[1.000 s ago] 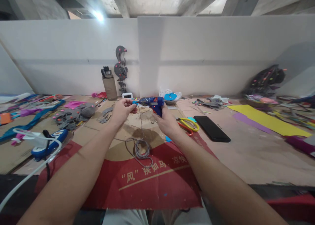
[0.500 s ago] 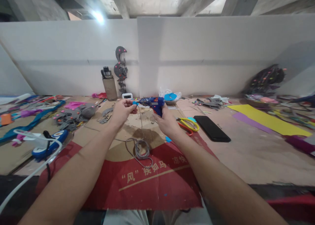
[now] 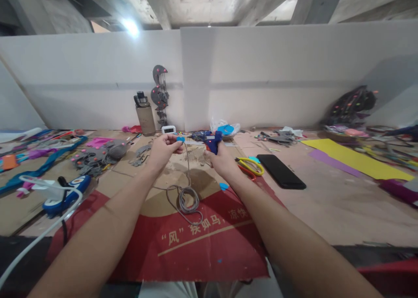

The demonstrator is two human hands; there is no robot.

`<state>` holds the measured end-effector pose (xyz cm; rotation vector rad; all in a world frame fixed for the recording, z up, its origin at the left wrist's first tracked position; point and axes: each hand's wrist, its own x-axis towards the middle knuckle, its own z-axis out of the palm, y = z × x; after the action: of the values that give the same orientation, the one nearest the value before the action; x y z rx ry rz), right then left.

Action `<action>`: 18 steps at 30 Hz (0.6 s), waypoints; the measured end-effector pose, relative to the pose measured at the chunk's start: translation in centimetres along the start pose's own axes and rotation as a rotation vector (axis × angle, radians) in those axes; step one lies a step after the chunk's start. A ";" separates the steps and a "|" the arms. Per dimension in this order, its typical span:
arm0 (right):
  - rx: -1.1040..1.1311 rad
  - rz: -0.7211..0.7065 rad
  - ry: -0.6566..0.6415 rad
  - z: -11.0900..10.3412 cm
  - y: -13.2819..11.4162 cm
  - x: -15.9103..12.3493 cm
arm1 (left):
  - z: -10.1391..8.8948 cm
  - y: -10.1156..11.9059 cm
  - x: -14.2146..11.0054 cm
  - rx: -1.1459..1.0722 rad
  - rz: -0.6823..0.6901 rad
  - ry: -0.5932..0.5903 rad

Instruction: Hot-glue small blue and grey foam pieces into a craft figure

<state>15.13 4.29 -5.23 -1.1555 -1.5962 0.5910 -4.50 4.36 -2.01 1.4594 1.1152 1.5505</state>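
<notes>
In my left hand [image 3: 168, 148] a small blue felt piece [image 3: 180, 139] is pinched between thumb and fingers; it looks heart-shaped. My right hand [image 3: 219, 159] is wrapped round the handle of a blue glue gun [image 3: 209, 138], its nozzle pointing left toward the blue piece, a small gap apart. A thin grey cord [image 3: 188, 200] lies coiled on the red and tan cardboard [image 3: 209, 254] below, one strand running up to my left hand. Another blue scrap [image 3: 224, 186] rests beside my right wrist.
Yellow-handled scissors [image 3: 251, 166] and a black phone [image 3: 281, 171] lie right of my right arm. A bottle [image 3: 145, 117] stands by the wall. At left are grey felt pieces [image 3: 98, 156] and a blue power strip [image 3: 67, 195] with a white cable. Yellow sheets [image 3: 352, 156] lie at right.
The glue gun has drawn back slightly to the right, away from the blue felt piece. More of the felt piece now shows in my left hand.
</notes>
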 end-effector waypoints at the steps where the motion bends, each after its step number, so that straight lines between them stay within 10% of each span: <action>1: 0.014 0.057 -0.025 0.2 0.7 0.3 | 0.1 0.0 -0.1 0.003 -0.005 -0.012; 6: -0.243 0.198 -0.134 -0.1 1.9 1.1 | 0.9 0.7 -0.9 0.007 -0.020 -0.077; 11: -0.584 0.044 0.180 -1.2 -0.2 0.3 | 1.7 1.2 -1.6 0.061 0.007 -0.135; 18: 0.435 0.047 -0.220 0.7 -2.5 -0.6 | 2.2 1.5 -2.1 0.216 0.125 -0.158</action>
<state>13.54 2.88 -3.68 -0.8233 -1.5233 1.0665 -2.05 2.09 -1.41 1.7937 1.1437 1.4024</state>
